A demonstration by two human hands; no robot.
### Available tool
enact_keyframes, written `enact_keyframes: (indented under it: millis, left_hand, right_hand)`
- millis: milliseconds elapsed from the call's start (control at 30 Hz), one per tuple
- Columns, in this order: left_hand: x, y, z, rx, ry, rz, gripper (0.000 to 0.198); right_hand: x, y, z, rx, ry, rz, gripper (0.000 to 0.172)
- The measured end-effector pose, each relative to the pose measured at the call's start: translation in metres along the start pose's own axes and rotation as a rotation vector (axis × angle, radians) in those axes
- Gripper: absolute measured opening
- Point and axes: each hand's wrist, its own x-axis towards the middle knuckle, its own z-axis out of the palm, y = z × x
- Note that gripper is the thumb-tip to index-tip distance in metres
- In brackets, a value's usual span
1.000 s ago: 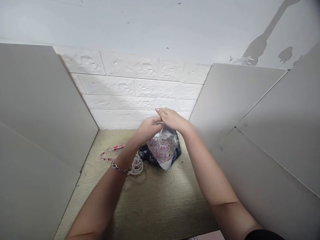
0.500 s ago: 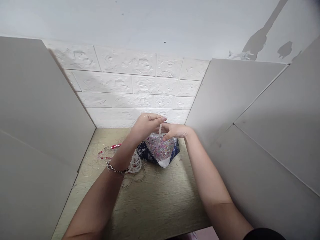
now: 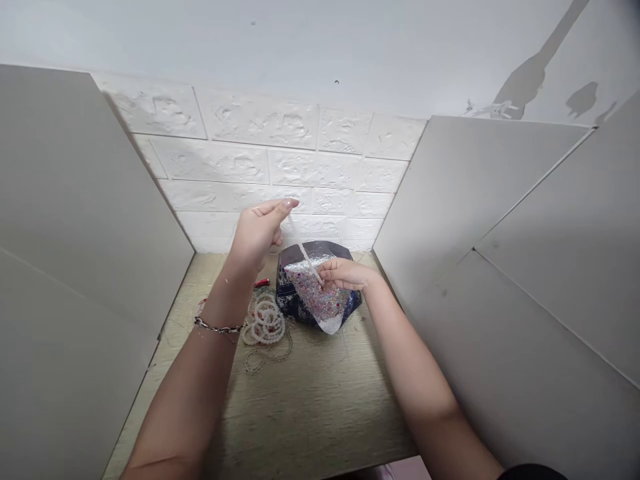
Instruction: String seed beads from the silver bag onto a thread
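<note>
A strand of small white beads (image 3: 302, 247) runs slantwise between my two hands. My left hand (image 3: 263, 230) is raised in front of the wall, thumb and fingers pinched on the strand's upper end. Lower and to the right, my right hand (image 3: 343, 273) is closed at the strand's lower end, over the loose beads. Those small pink, clear and multicoloured beads (image 3: 320, 303) lie in a dark blue patterned bag (image 3: 293, 307) with a silvery lining. Coiled white bead strings (image 3: 267, 320) rest on the table beside the bag, right of my left wrist.
The wooden table (image 3: 310, 400) ends at a white brick-patterned wall (image 3: 230, 160). Grey panels stand at the left (image 3: 90, 200) and right (image 3: 430, 193). A red object (image 3: 261, 283) lies behind the coils. Thin clear bead loops (image 3: 255, 365) lie nearer me.
My left hand has moved up and left, drawing the bead strand out to a longer slanting line. My right hand has dropped slightly and closed on its lower end.
</note>
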Motion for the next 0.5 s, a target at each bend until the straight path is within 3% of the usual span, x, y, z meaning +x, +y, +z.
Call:
enact_keyframes:
  millis: [167, 267, 333, 500]
  left_hand:
    - [0.004, 0.002, -0.010, -0.105, 0.034, -0.015, 0.017]
    - [0.007, 0.000, -0.015, -0.161, 0.063, -0.016, 0.015]
    - [0.010, -0.002, -0.019, -0.179, 0.078, -0.007, 0.014]
    - [0.014, 0.000, -0.029, -0.234, 0.117, 0.026, 0.012]
  right_hand:
    - [-0.003, 0.002, -0.001, 0.263, 0.046, -0.103, 0.013]
    - [0.000, 0.003, -0.003, 0.442, 0.173, -0.170, 0.007]
    - [0.002, 0.003, -0.005, 0.545, 0.265, -0.209, 0.012]
    - [0.000, -0.003, -0.010, 0.551, 0.409, -0.299, 0.019]
